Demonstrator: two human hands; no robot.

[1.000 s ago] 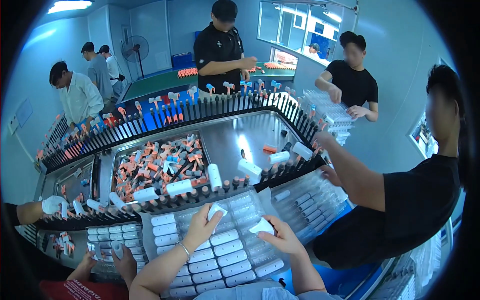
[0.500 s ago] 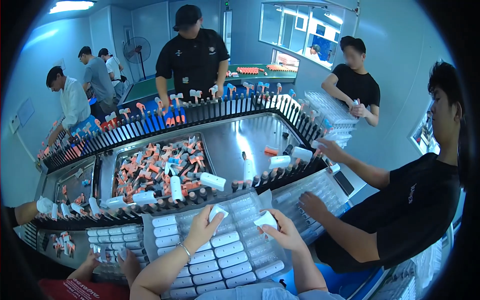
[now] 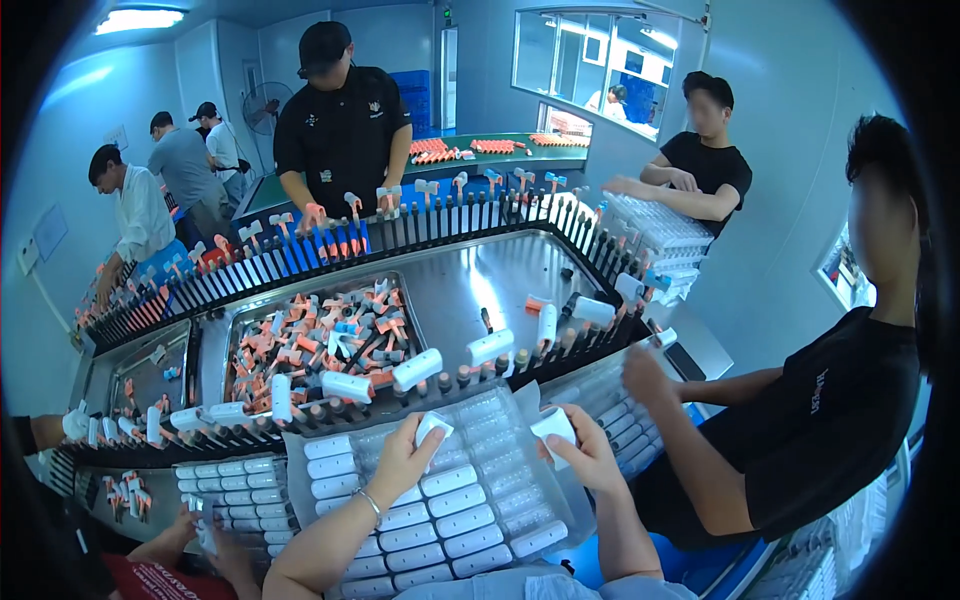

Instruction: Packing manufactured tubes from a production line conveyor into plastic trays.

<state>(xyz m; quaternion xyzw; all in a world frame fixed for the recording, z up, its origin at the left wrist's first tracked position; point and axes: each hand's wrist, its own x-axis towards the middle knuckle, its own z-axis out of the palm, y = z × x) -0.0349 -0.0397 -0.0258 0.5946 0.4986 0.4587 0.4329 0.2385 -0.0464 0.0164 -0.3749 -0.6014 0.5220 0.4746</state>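
My left hand [image 3: 405, 458] pinches a small white piece [image 3: 433, 427] over the middle of a clear plastic blister tray [image 3: 505, 490]. Past the tray's right edge, my right hand [image 3: 592, 455] grips another squarish white piece [image 3: 553, 428] between thumb and fingers. Whether these are shells or folded cloths I cannot tell. Rows of white rounded plastic shells [image 3: 448, 480] fill the tray's left and middle columns; its right columns mostly show bare pockets. Just beyond my hands runs a line of dark pegs, some carrying white shells [image 3: 490, 347].
A metal tray [image 3: 413, 310] heaped with orange, grey and blue parts lies inside the peg loop. At right, a co-worker's hand [image 3: 648, 378] hovers over another blister tray [image 3: 632, 440]. A neighbour's hands work at another tray [image 3: 262, 482] on the left. Stacked trays [image 3: 655, 230] stand far right.
My right hand has moved right and slightly up with its white piece; my left has barely shifted. Shells on the near pegs have travelled left. The right co-worker's hand has risen.
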